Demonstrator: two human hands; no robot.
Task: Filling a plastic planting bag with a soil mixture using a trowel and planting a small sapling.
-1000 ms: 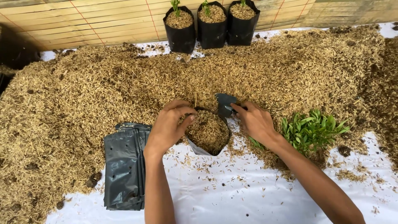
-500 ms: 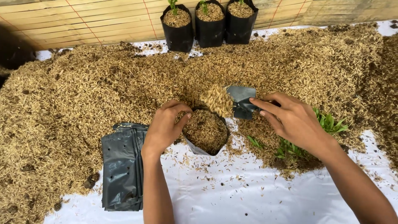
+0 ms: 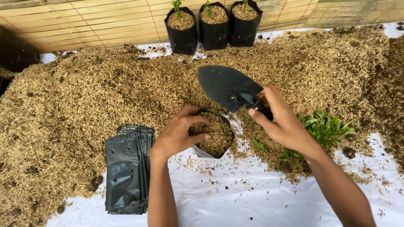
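Note:
My left hand [image 3: 179, 135] grips the rim of a small black grow bag [image 3: 214, 135] filled with rice husk, standing on a white sheet. My right hand [image 3: 281, 122] holds a black hand trowel [image 3: 229, 87] by its handle, blade empty and lifted above and just behind the bag. A broad heap of rice husk [image 3: 105, 88] lies behind and around the bag.
A flat stack of empty black grow bags [image 3: 126, 168] lies left of my left arm. A bunch of green seedlings [image 3: 324, 128] lies right of my right hand. Three filled black bags with seedlings [image 3: 212, 25] stand at the back against a bamboo mat wall [image 3: 84, 21]. White sheet [image 3: 235, 201] covers the front.
The trowel carried husk over the bag half a second ago; its blade is now empty and raised higher. My left hand stays on the bag's rim.

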